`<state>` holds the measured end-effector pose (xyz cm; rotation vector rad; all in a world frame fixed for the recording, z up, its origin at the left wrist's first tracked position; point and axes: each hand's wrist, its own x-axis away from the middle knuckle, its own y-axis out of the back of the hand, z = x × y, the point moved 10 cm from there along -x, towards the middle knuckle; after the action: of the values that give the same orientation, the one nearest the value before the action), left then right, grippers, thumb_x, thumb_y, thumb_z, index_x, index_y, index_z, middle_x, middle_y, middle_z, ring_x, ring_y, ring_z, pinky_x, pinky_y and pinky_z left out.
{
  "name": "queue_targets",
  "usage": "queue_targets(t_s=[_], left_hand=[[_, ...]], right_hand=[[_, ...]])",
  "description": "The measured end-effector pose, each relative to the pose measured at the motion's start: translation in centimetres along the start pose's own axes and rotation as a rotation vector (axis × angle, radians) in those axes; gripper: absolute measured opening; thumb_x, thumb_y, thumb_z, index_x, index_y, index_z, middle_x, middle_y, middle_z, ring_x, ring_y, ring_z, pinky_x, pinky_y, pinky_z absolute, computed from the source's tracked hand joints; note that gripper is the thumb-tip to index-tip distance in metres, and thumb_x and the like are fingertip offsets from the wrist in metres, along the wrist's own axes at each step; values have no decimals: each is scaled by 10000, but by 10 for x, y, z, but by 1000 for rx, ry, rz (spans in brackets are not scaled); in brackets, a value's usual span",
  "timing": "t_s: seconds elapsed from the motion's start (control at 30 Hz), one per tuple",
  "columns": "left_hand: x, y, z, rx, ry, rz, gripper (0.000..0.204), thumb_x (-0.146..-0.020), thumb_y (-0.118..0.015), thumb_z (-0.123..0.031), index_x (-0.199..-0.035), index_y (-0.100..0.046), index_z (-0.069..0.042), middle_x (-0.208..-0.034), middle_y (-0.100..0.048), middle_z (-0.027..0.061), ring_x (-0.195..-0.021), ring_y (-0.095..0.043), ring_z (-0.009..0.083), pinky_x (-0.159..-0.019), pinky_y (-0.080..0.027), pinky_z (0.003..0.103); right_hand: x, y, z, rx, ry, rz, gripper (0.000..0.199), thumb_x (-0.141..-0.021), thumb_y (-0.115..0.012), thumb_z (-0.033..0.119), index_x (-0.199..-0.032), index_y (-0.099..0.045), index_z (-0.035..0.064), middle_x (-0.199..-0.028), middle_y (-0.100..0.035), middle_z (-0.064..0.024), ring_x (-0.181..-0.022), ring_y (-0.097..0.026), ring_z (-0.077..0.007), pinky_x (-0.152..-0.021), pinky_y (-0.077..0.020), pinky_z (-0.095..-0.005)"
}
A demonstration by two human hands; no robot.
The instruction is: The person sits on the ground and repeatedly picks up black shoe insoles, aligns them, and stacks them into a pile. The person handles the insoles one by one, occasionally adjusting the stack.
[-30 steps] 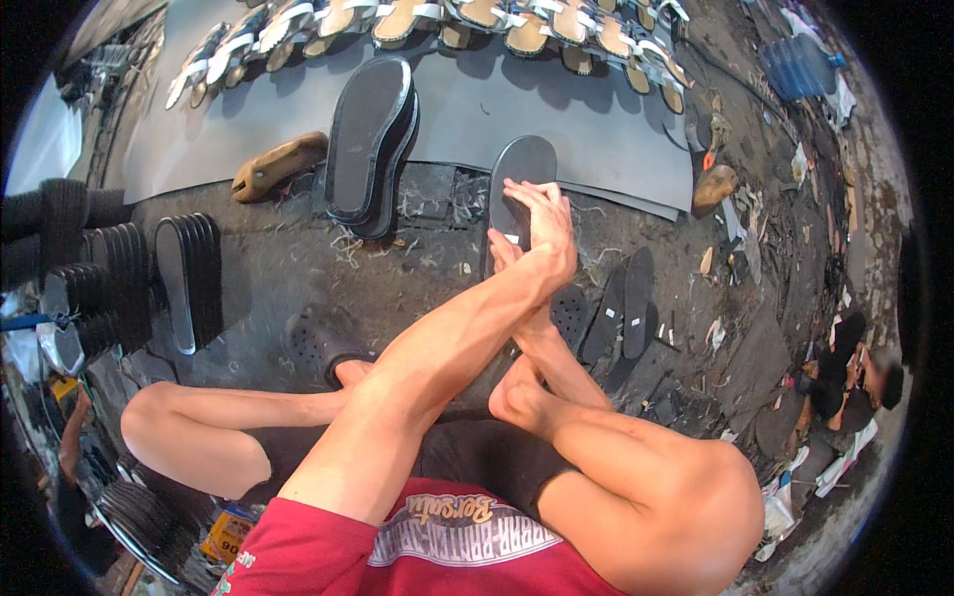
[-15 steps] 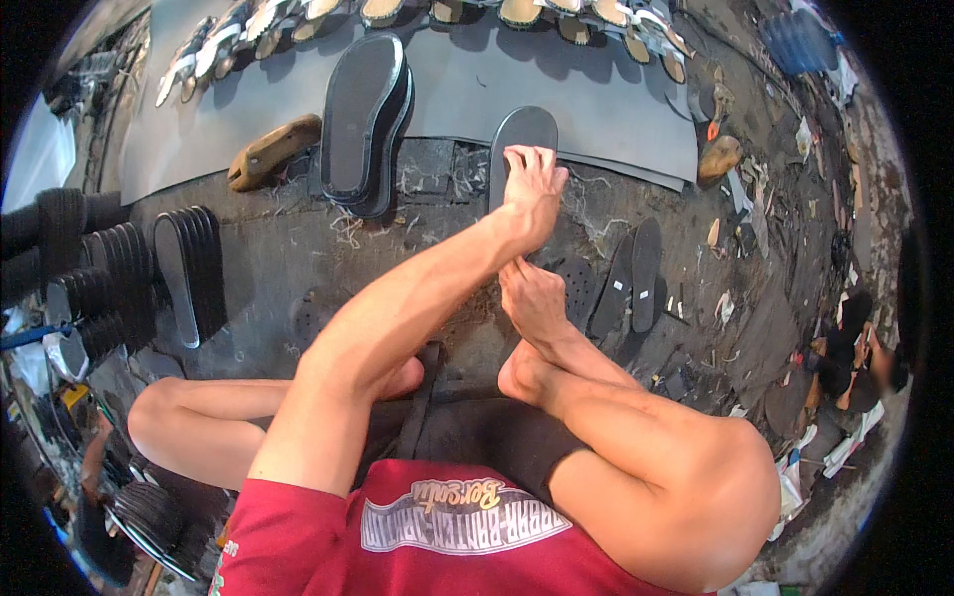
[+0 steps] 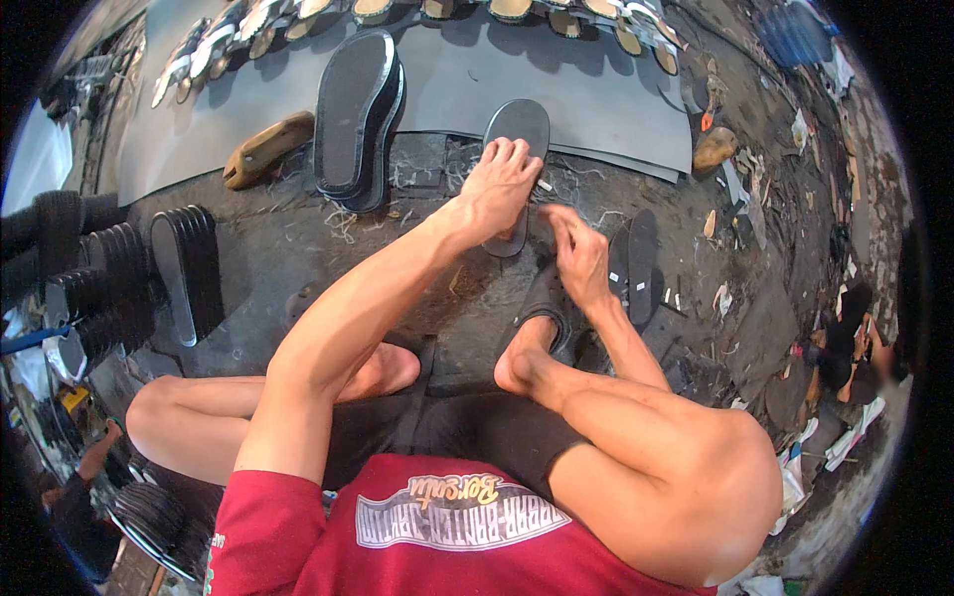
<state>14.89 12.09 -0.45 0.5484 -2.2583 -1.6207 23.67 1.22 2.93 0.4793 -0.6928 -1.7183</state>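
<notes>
A dark grey shoe sole [image 3: 517, 119] lies lengthwise in front of me, its far end on the edge of the grey sheet. My left hand [image 3: 503, 181] presses on its middle with curled fingers, holding it down and hiding part of it. Beside the sole's near right edge is my right hand [image 3: 582, 253], its fingers closed in a pinch; whatever they grip is too small to make out. A small pale sliver [image 3: 544, 186] shows by the sole's right edge, between the two hands.
Stacked large soles [image 3: 353, 119] and a wooden shoe last [image 3: 266, 149] stand left of the sheet [image 3: 447, 70]. Rows of black soles [image 3: 184, 273] line the left. Two dark insoles [image 3: 643, 263] lie right of my hand. Sandals [image 3: 512, 10] line the far edge; scraps litter the right.
My right hand has moved right and away from under my left wrist. My left hand has slid nearer and slightly left, baring more of the sole's far end.
</notes>
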Motion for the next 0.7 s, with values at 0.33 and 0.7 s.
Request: queue_targets(t_s=[0.33,0.7], left_hand=[[98,-46,-5,769,410,-559,1484,-687,-1003,-164,-1767,-4,31,-1739,-238,406,-1629,-253,592,-1353,-268,615],[113,-11,-25,697,381,-753,1204,-805,-935,-84,-1744,-191,39,-1727,-355,351,-1595,-409,506,-1320,-360,544]], right_hand=[[-6,-48,-26,-84,-262,-57,567,-966,-873,356,-1276,-577,-17,-1040,-637,-159,-878,-608,-312,-863,-551,-441],[-21,-48,14,142,-192,-152,753,-841,-958,398,-1302,-563,-48,-1165,-716,-251,-1052,-746,-409,-922,-595,-496]])
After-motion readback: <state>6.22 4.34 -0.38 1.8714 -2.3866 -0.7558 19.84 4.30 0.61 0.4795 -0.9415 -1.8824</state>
